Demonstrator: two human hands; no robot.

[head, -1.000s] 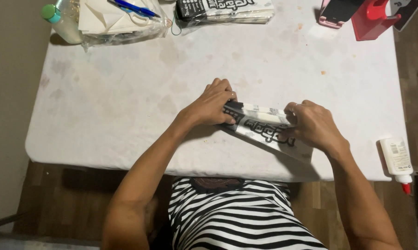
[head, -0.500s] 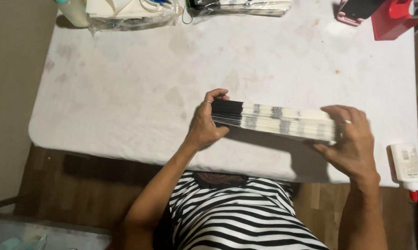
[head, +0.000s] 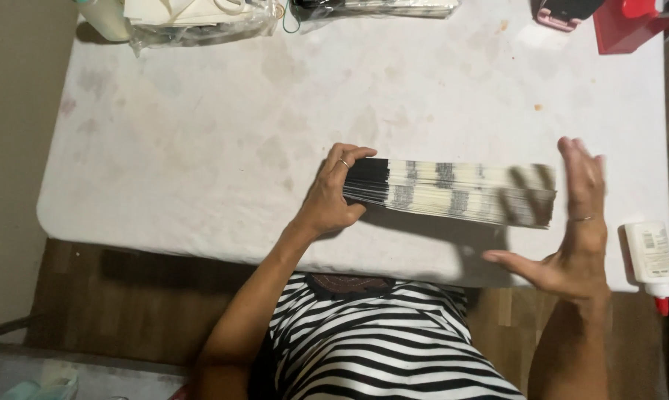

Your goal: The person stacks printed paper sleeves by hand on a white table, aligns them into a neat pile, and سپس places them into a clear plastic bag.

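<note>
Between 2 hands, paper stack (head: 453, 192)

We see soft, fairly dim indoor light on the white table (head: 201, 148), brightest toward twelve o'clock. Shadows fall toward six o'clock beneath the paper stack (head: 453, 194). The right hand (head: 575, 230) is slightly motion-blurred.
</note>
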